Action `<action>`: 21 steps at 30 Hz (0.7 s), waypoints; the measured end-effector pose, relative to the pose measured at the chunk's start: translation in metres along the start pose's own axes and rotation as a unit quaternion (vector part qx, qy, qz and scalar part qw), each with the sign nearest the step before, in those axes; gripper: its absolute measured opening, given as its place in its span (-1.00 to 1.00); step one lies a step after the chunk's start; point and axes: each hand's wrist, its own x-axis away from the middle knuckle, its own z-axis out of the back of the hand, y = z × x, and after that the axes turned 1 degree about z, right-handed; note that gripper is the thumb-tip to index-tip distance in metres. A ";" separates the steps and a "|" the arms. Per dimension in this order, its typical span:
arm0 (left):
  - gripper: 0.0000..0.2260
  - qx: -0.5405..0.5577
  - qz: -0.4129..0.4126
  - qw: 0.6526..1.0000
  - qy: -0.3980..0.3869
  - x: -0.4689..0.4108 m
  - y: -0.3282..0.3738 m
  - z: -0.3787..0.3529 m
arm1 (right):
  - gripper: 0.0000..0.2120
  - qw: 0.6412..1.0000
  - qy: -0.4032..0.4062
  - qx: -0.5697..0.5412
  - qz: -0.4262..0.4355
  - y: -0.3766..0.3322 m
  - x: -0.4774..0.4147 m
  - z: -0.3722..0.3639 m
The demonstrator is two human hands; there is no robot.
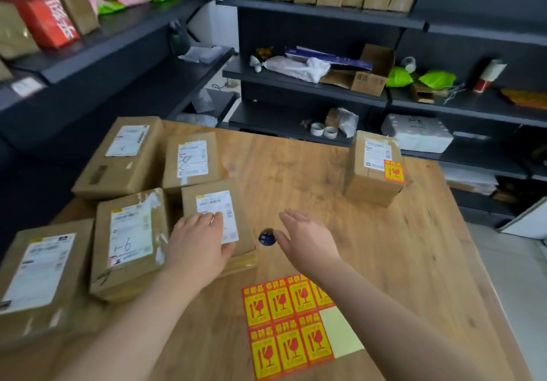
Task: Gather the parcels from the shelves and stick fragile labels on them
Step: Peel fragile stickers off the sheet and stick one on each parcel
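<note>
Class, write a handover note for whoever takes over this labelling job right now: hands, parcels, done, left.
Left hand: open, flat on one parcel.
Right hand: open, empty, above the table.
Four more parcels sit at the table's left; label sheet lies in front.
Done: far-right parcel carries a fragile label.
Left: the five left-side parcels show no fragile label; label them.

Left hand (199, 243) flat on parcel (189, 203); right hand (306, 240) open above table (296, 170), perhaps touching small blue object (267, 237).
</note>
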 end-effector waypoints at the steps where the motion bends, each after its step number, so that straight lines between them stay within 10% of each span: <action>1: -0.45 -0.001 0.015 1.000 -0.012 0.005 -0.012 -0.001 | -0.69 1.000 -0.005 -0.005 -0.003 -0.012 -0.001 -0.006; 8: -0.35 0.002 0.022 0.994 -0.106 0.016 -0.052 -0.032 | -0.72 0.994 -0.079 -0.045 -0.053 -0.057 -0.008 -0.053; 21: -0.51 0.093 -0.044 0.994 -0.023 0.087 -0.050 -0.019 | -0.73 0.994 0.001 -0.083 -0.068 -0.068 0.074 -0.038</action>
